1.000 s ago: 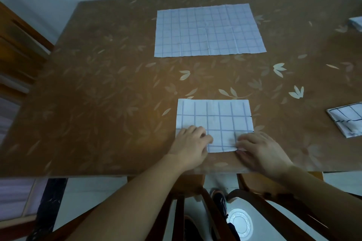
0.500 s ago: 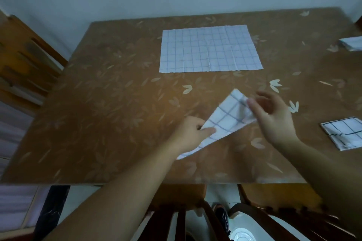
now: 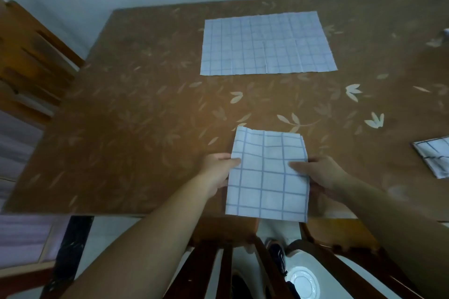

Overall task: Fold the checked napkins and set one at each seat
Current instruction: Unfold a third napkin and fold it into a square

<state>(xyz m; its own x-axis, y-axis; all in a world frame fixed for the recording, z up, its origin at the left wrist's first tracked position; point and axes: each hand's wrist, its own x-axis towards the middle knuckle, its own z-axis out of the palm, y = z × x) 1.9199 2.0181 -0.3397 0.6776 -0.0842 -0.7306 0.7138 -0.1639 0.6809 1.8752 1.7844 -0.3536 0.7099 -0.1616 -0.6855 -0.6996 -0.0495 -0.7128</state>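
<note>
Now two hands (image 3: 216, 173) (image 3: 325, 175) grip folded napkin (image 3: 267, 177); spread napkin (image 3: 267, 43), second folded napkin (image 3: 435, 158) apart.

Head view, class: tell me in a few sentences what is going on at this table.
A person holds a folded checked napkin by its sides, left hand on the left edge, right hand on the right, over the table's near edge. A larger napkin lies spread flat farther across. A second folded napkin lies at the right.
</note>
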